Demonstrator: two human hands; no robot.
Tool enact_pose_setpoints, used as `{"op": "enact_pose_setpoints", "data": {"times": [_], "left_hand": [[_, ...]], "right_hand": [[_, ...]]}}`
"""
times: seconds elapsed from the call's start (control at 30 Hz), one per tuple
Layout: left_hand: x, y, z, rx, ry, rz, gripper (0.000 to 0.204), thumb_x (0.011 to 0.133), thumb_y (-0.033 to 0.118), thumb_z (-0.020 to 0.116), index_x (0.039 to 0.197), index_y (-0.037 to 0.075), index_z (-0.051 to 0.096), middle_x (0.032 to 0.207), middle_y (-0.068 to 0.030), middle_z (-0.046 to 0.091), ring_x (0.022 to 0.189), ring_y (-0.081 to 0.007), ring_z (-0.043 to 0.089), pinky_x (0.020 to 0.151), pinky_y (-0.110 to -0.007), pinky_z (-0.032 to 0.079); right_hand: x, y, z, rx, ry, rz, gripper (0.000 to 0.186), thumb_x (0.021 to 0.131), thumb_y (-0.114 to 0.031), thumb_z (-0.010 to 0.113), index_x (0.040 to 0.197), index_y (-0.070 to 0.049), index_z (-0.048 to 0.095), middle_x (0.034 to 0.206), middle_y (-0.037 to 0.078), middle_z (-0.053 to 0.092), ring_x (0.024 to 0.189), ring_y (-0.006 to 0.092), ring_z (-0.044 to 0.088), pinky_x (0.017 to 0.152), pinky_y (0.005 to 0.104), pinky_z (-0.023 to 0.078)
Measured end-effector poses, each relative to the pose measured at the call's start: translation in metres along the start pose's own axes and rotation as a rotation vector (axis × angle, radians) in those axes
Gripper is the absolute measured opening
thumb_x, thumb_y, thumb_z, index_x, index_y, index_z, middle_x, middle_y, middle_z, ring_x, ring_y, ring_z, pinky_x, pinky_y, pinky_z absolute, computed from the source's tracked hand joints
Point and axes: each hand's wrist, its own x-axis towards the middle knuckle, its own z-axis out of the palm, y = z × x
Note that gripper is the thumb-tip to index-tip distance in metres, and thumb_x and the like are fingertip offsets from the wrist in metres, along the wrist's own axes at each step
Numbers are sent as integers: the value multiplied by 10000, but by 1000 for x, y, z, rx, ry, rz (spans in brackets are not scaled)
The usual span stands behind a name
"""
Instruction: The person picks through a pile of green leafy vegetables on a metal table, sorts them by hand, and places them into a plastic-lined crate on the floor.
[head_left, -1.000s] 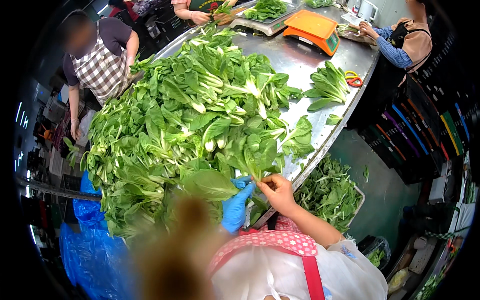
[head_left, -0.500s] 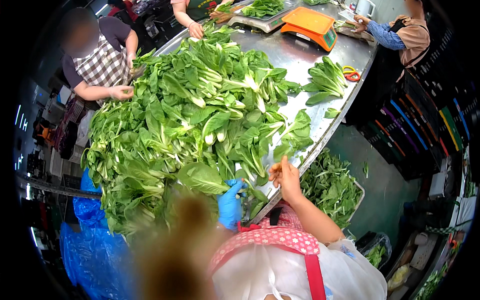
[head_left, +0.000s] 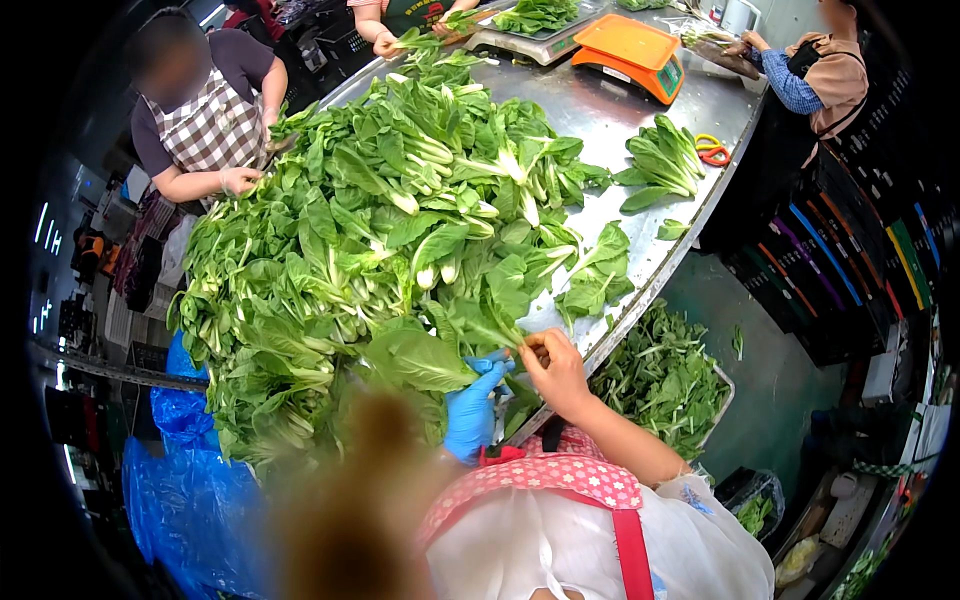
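My left hand (head_left: 470, 410), in a blue glove, is closed round the base of a leafy green (head_left: 422, 360) whose broad leaf spreads to the left. Close beside it, my bare right hand (head_left: 556, 372) pinches the pale stalk of a green leaf (head_left: 485, 322) between thumb and fingers. Both hands are at the near edge of a large heap of leafy greens (head_left: 400, 215) piled on the metal table. Some loose leaves (head_left: 600, 275) lie just beyond my right hand. The glove partly hides what the left fingers grip.
A bunch of greens (head_left: 664, 160) and scissors (head_left: 712, 150) lie near the right edge of the table (head_left: 530, 95). An orange scale (head_left: 630, 52) stands farther back. Below the edge sits a crate of leaves (head_left: 665, 375). Co-workers stand left, behind and right. Blue plastic (head_left: 190, 510) hangs at left.
My right hand has moved left toward the gloved hand and now pinches a leaf stalk; before, its fingers were apart near the table edge. The view has shifted slightly.
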Motion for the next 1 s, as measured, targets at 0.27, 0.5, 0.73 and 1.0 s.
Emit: {"op": "enact_pose_setpoints", "data": {"times": [0.27,0.5,0.73,1.0], "left_hand": [[9,-5,-2,-10,-40,134,186,786,1,644,952,50,577,966,-45,622,820,-113,580,648,-257,466],[17,-10,-16,-47,-68,-1,207,856,55,584,1062,34,597,965,-12,606,887,-107,557,752,-267,436],[3,6,-11,35,-119,-12,240,804,25,645,1033,54,579,932,-15,599,849,-111,561,717,-252,421],[-12,22,-7,-36,-124,93,182,798,7,645,959,45,570,916,-36,601,844,-144,577,710,-277,445]], "right_hand": [[-7,-14,-2,-62,31,-314,151,750,19,638,869,-3,549,830,109,571,680,213,597,593,303,480],[-16,-23,7,968,28,405,88,857,-89,556,910,-20,549,835,96,597,686,174,599,608,303,498],[7,-24,-11,872,-410,783,223,876,-266,599,911,-47,578,678,1,553,569,81,514,505,214,402],[14,-23,-16,1047,177,566,210,888,-220,589,880,-10,581,698,27,558,592,100,515,523,239,416]]}}
